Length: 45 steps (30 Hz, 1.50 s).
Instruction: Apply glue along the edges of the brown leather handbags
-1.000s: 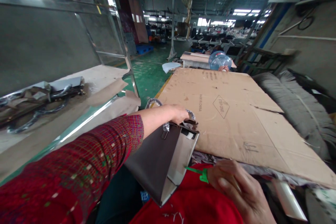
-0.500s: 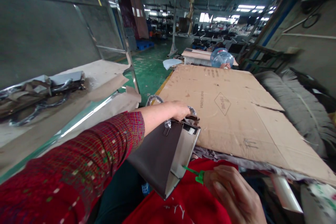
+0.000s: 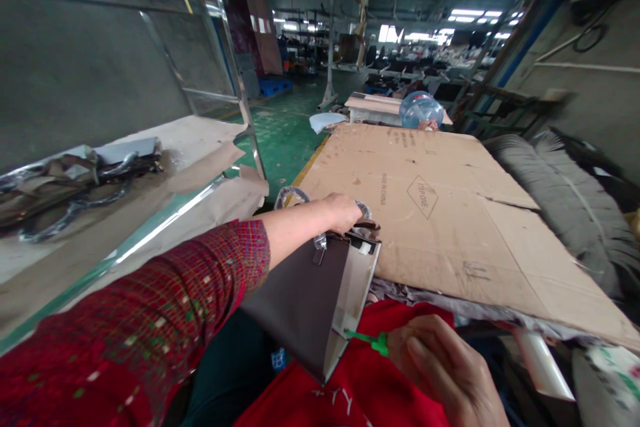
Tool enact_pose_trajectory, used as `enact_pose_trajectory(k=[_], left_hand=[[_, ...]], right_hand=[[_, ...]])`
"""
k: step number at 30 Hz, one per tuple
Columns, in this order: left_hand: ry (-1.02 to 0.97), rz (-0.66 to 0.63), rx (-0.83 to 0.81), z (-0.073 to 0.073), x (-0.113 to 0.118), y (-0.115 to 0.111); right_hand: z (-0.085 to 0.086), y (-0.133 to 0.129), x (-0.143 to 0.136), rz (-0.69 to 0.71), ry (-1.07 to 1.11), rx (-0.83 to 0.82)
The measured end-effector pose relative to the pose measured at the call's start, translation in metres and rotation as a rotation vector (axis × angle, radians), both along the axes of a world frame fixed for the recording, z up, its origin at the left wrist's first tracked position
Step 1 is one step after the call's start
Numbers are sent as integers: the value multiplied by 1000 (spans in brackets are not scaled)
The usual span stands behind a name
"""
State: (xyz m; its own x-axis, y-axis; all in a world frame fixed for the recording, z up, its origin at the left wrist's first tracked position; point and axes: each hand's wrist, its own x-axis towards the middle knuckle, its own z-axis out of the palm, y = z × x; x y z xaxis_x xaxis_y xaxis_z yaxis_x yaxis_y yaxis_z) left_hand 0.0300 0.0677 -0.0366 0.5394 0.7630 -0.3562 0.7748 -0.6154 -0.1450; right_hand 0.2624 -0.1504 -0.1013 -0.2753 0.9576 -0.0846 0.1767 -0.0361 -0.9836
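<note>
- Two hands of mine in view, one bag between them: the dark bag (image 3: 300,300) sits tilted over my lap, its top by the near left part of the cardboard (image 3: 450,213).
- My left hand (image 3: 343,213) is clasping the bag at its top, beside the wrapped handles; two loops show, one on either side of my wrist and fingers.
- Over on the right, my right hand (image 3: 450,360) is curled firmly round one green-tipped tool (image 3: 380,344), its thin point right at the pale side panel's lower edge; whether it touches, I can't tell.
- One big cardboard sheet here, one diamond printed on it, and one clear blue jug (image 3: 421,110) at its far end.
- One pale roll (image 3: 545,363) down below the near right edge, one rack (image 3: 240,100) on my left with a heap of wrapped pieces (image 3: 75,180), too tangled to count.
- Now the hidden bits: my left fingertips are out of sight behind the hand, the tool's grip is lost in my right palm, my forearm covers part of the bag, and my right wrist is cut off at the bottom.
</note>
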Motion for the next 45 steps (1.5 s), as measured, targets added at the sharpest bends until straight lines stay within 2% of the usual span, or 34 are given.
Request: enact_pose_trajectory(k=[4,8,12,16,20,25,31,37,41,45], left_hand=[[-5,12,25,0,0,-2],[-9,6,40,-2,0,-4],[2,3,50,-1,0,-6],[5,2,55,3,1,-8],[6,5,57,4,1,-10],[2,9,53,4,1,-9],[-18,16,66,4,1,-11],[-15,18,64,2,1,-10],[-15,15,58,2,1,-10],[-16,24,60,3,0,-10]], right_hand=[[2,2,1,-92,-49,25],[2,2,3,-22,-31,-36],[3,3,0,-139,40,-58],[4,2,-5,-107,120,-159],[5,3,-7,-170,126,-157],[0,6,-1,-72,117,-208],[1,4,0,-95,98,-238],[4,2,-3,-190,75,-208],[2,-1,-4,-96,96,-216],[4,-5,-7,-188,41,-117]])
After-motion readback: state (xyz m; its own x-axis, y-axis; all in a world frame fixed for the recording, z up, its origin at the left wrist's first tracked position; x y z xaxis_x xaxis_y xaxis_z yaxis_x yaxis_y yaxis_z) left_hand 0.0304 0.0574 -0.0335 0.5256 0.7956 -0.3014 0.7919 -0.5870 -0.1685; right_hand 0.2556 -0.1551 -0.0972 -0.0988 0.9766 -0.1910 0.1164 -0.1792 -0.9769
